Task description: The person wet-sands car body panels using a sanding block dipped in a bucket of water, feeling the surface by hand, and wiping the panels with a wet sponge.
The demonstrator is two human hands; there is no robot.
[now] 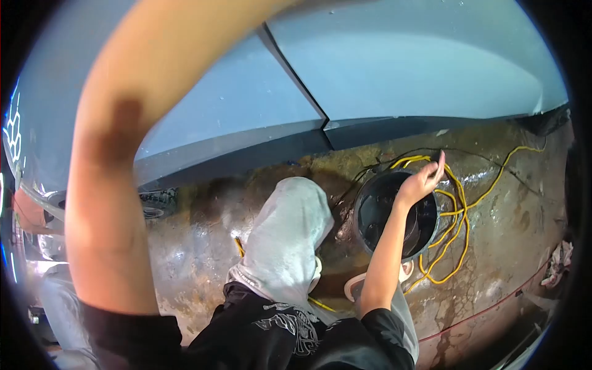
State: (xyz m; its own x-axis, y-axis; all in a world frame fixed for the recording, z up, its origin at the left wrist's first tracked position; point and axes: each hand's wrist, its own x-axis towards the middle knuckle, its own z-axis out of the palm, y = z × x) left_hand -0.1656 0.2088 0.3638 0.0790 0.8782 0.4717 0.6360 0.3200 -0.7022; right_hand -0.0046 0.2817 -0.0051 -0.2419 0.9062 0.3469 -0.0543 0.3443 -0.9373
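My left arm rises across the left side of the view, over the pale blue car body (pixel 382 68), and its hand is cut off by the top edge. My right hand (pixel 423 182) is over the rim of a dark round bucket (pixel 364 231). Its fingers are stretched out and held together, pointing up, and nothing shows in them. Dark liquid seems to lie inside the bucket. A yellow hose or cable (pixel 467 237) lies in loops on the wet floor beside the bucket.
My knee in grey cloth (pixel 287 222) is in front of the car's dark lower edge (pixel 246 157). A thin red line (pixel 475 316) crosses the floor at the right, near a crumpled cloth (pixel 558 264). Another person's arm (pixel 31 209) shows at the far left.
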